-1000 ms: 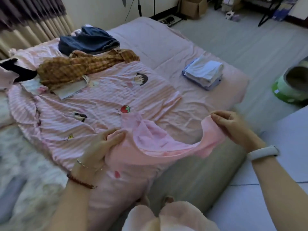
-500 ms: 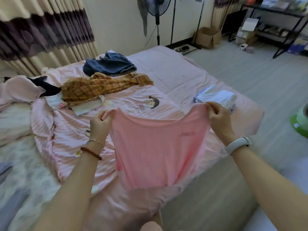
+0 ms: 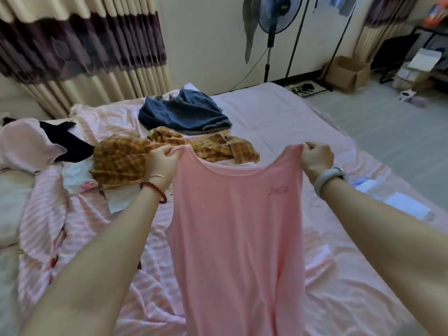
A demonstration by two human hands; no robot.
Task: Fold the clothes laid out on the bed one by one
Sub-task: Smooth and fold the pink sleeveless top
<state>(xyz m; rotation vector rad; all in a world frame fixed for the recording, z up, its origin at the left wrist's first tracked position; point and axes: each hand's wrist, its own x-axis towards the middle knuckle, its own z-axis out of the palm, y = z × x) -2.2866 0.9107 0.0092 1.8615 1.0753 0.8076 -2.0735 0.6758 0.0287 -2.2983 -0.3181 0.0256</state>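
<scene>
Both hands are raised in front of the person in the head view. Left hand (image 3: 161,161) has its fingers curled and pinches one shoulder strap of the pink top (image 3: 238,238); a red bead bracelet (image 3: 155,190) and a thin bangle sit on that wrist. Right hand (image 3: 316,158) is clenched around the other shoulder strap, and a pale wristband (image 3: 327,178) is on its wrist. Between the two hands the neckline of the top hangs in a low curve, and the cloth falls straight down, spread flat, above the bed (image 3: 303,122). Small lettering shows near the upper right part of the top, too blurred to read.

On the bed, behind the left hand, lies a crumpled yellow checked shirt (image 3: 121,158). Beyond it, nearer the far edge of the bed, lies a dark blue garment (image 3: 184,112). At the left edge a black garment (image 3: 68,141) lies partly under a pale pink one (image 3: 26,144). A pink striped blanket (image 3: 72,226) covers the near left part of the bed. Near the right edge, behind the right forearm, some white folded cloth (image 3: 402,204) shows.

On the floor beyond the bed stand a fan (image 3: 275,18) and a cardboard box (image 3: 346,71).
</scene>
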